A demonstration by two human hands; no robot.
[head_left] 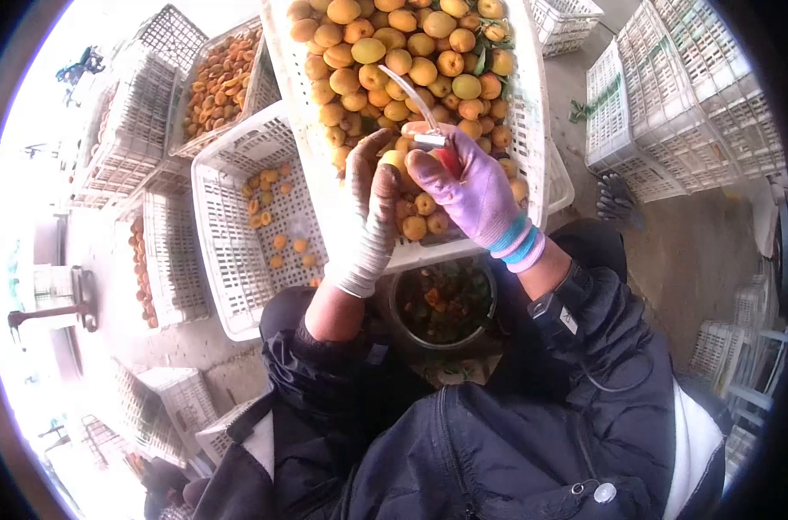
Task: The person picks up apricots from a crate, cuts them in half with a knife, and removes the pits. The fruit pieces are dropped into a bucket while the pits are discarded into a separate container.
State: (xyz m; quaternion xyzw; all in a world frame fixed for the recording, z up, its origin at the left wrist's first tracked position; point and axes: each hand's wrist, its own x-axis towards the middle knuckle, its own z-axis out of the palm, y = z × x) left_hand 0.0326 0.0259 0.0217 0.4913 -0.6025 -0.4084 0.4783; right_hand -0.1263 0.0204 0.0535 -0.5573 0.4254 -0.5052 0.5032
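My left hand [366, 204], in a white glove with dirty fingertips, is curled around a yellow-orange apricot [394, 160] over the front part of a white crate [535, 130] heaped with apricots. Beside it, my right hand [472, 186], in a purple glove with blue cuff bands, is closed on a red-handled knife [448, 159] with a metal collar. Its thin curved blade points up and to the left, above the fruit. My right thumb is close to the apricot; whether it touches cannot be made out.
A lower white crate [212, 225] at the left holds several apricot pieces. Behind it is a crate of halved apricots [220, 82]. A round basin [443, 303] with scraps stands between the knees. Stacked crates [671, 104] and dark gloves [617, 198] are at the right.
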